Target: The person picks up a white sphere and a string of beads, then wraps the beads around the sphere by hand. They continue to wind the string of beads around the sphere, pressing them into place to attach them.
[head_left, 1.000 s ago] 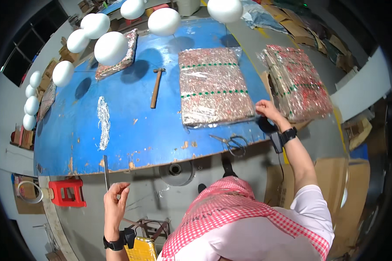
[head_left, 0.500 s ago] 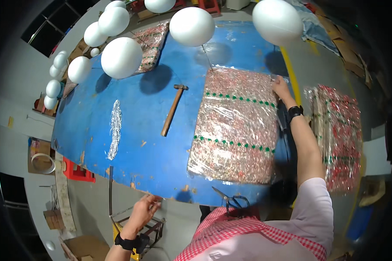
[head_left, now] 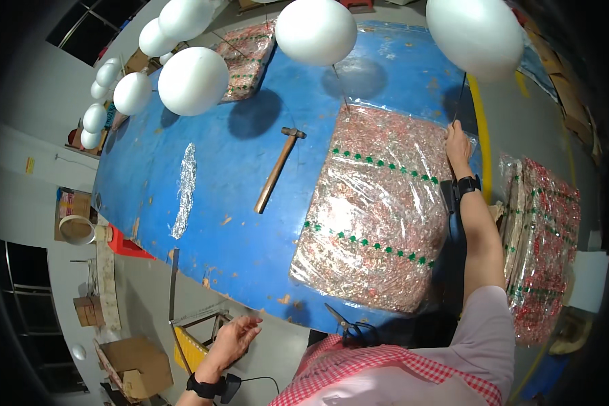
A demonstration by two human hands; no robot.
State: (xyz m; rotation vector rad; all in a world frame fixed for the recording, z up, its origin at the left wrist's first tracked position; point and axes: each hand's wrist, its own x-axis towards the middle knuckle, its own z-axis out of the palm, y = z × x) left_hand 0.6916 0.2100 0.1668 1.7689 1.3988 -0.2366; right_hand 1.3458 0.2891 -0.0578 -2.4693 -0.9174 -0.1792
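Observation:
My right hand (head_left: pixel 459 147) is closed at the upper right corner of a flat, clear-plastic-wrapped package (head_left: pixel 379 210) with a red-and-silver glittery filling and green dotted bands. A thin rod under a large white ball (head_left: pixel 476 37) comes down to the same fingers. Whether they pinch the plastic, the rod or both, I cannot tell. My left hand (head_left: pixel 233 342) hangs beside the table's near edge, holding nothing, its fingers loosely bent and apart. A wooden-handled hammer (head_left: pixel 275 172) lies left of the package. Dark scissors (head_left: pixel 347 328) rest at the near edge, close to the apron.
Several white balls on thin rods stand over the blue table (head_left: pixel 237 250). A silver tinsel strip (head_left: pixel 185 193) lies at left, another wrapped package (head_left: pixel 250 57) at the back. Red wrapped bundles (head_left: pixel 545 237) stand right of the table. A yellow-and-metal stand (head_left: pixel 191 348) is below the left edge.
My left hand has drawn back from the table edge, its fingers now apart from it. My right hand stays at the package's corner. The whole view has turned and shifted slightly.

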